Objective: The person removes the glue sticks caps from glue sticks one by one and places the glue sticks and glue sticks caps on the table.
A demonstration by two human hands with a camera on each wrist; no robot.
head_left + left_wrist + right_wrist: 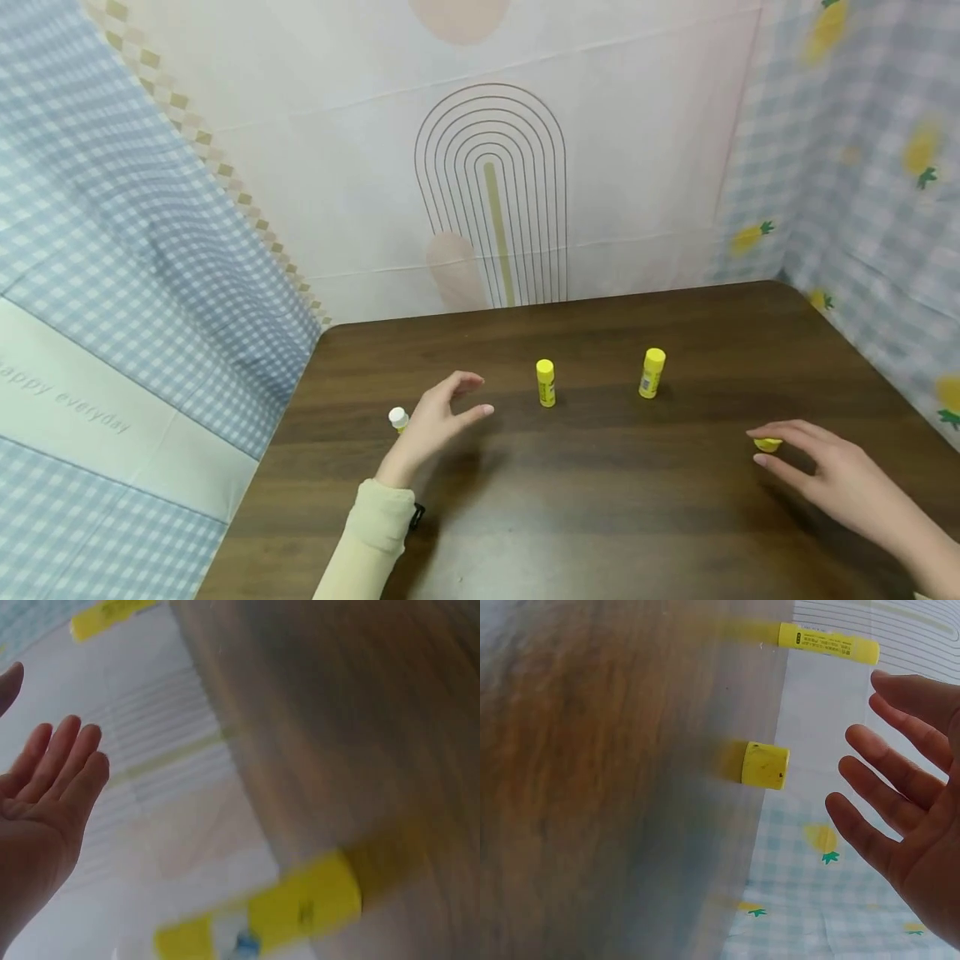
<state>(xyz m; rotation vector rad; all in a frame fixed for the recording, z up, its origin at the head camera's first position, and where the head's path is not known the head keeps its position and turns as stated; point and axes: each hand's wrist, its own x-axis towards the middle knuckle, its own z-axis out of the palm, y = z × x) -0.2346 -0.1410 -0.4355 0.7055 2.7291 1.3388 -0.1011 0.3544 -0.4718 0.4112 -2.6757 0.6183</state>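
Observation:
My left hand (433, 417) is over the table's left part, thumb and fingers apart, nothing between them. Beside it stands a yellow tube with a white top (398, 417), its lower part hidden by the hand in the head view. The left wrist view shows a blurred yellow tube (277, 915) upright on the table, apart from the fingers (75, 757). At the right, my right hand (821, 462) is held loosely curved around a short yellow cap (767, 444). In the right wrist view that cap (766, 766) stands on the table, with a gap to the fingers (885, 769).
Two yellow glue sticks with caps on stand upright farther back, one near the middle (546, 383) and one to its right (652, 373). The dark wooden table (540, 500) ends at a patterned cloth (637, 167) behind, with checked cloth at both sides.

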